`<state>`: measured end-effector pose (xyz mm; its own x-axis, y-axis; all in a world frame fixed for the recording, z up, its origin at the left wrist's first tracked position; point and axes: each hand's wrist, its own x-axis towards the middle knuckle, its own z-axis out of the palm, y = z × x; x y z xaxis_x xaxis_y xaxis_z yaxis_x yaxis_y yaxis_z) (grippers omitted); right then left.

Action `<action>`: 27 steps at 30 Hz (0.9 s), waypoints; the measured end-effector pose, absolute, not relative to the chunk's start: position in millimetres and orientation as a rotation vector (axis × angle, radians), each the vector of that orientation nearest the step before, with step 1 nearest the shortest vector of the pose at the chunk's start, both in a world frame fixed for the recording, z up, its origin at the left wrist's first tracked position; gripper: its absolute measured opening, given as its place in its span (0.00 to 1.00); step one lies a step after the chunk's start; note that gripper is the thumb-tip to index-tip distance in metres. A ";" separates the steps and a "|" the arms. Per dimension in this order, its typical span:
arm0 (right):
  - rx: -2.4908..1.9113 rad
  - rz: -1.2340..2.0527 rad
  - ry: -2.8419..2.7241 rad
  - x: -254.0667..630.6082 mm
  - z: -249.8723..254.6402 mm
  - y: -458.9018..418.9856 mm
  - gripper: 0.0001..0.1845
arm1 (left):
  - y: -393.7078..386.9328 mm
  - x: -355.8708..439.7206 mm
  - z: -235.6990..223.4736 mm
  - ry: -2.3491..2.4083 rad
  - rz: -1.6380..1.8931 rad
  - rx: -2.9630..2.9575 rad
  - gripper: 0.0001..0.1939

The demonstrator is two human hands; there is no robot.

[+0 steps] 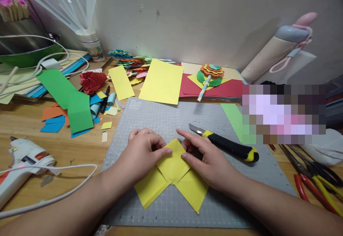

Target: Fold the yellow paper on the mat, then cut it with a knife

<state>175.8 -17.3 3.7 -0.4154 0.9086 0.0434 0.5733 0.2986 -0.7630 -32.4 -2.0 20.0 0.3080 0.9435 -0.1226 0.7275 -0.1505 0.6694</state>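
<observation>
A folded yellow paper lies on the grey cutting mat, with a diamond-shaped top and two flaps spreading toward me. My left hand pinches its upper left edge between thumb and fingers. On the upper right edge rests the thumb of my right hand; its index finger points forward and the other fingers curl behind the paper. Just beyond my right hand lies a utility knife with a black and yellow handle, its blade exposed and pointing left.
At left are a glue gun with a white cord, green paper strips and scraps. Yellow sheets, a paper flower and a cup of clear sticks stand behind. Scissors and pliers-like red handles lie right.
</observation>
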 end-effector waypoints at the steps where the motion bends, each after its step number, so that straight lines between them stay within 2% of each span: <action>1: -1.319 0.939 -2.100 175.9 3.7 -17.3 0.28 | -1.9 -33.0 19.6 1.473 0.440 1.947 0.08; 19: -1.302 0.889 -2.148 176.7 1.7 -16.4 0.26 | -2.2 -33.3 18.9 1.476 0.424 1.947 0.08; 22: -1.223 0.728 -2.200 178.4 4.5 -18.5 0.24 | -4.1 -33.7 16.3 1.491 0.458 1.973 0.08; 25: -1.026 0.481 -2.366 179.4 14.2 -23.8 0.17 | -4.3 -34.9 14.9 1.567 0.507 2.033 0.08; 27: -0.848 0.442 -2.523 178.6 21.2 -28.3 0.13 | -2.9 -35.8 14.8 1.622 0.525 2.050 0.10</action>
<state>178.6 -28.3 21.2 -0.7151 0.6296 0.3038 0.4889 0.7611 -0.4263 -35.8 -2.9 14.8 0.2272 0.9738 0.0078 0.7935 -0.1897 0.5783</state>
